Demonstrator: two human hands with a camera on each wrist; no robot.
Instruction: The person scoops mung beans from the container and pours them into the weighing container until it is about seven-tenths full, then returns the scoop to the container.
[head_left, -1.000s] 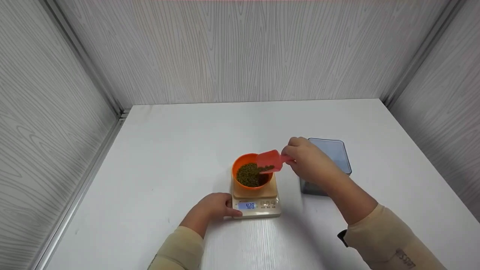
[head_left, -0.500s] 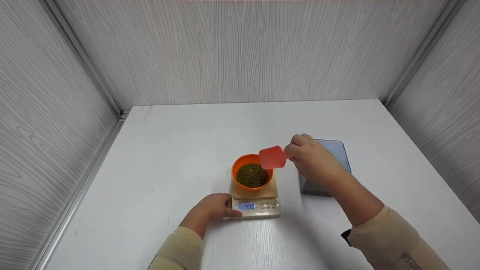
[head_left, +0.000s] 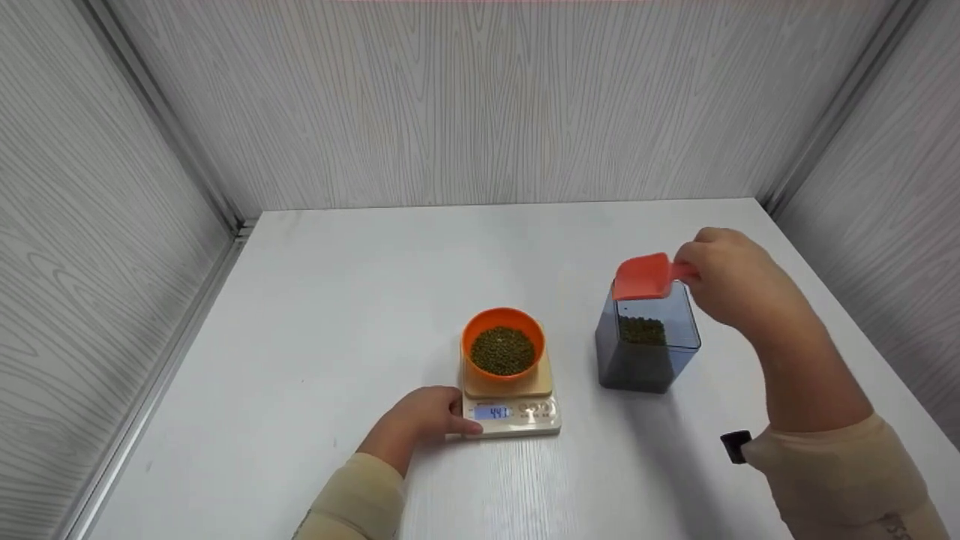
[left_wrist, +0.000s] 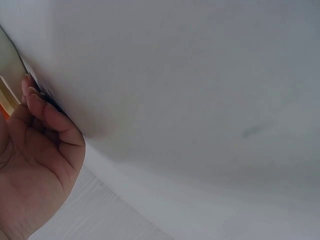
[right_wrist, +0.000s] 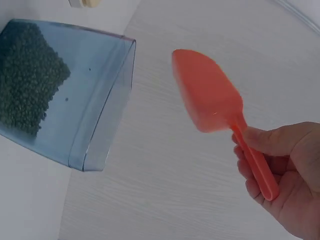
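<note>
On a beige kitchen scale (head_left: 529, 424) with a lit display sits an orange bowl (head_left: 504, 317), partly filled with small green beans (head_left: 502, 351). My left hand (head_left: 424, 414) grips the scale's left front corner, thumb along the front edge; the left wrist view shows its fingers (left_wrist: 46, 116) curled at the scale's side. My right hand (head_left: 739, 281) holds a red scoop (head_left: 643, 277) by its handle, above the far rim of a clear bluish container (head_left: 681, 326). No beans show in the scoop (right_wrist: 207, 95). More green beans (right_wrist: 27, 77) lie in the container.
The scale and container stand on a white table (head_left: 360, 285), container to the right. Pale wood-grain panels rise at the back (head_left: 480, 105) and on both sides.
Beans slid from the scoop into the bowl, and the scale's reading rose. My right hand then carried the scoop right and back, over the container. My left hand stayed on the scale.
</note>
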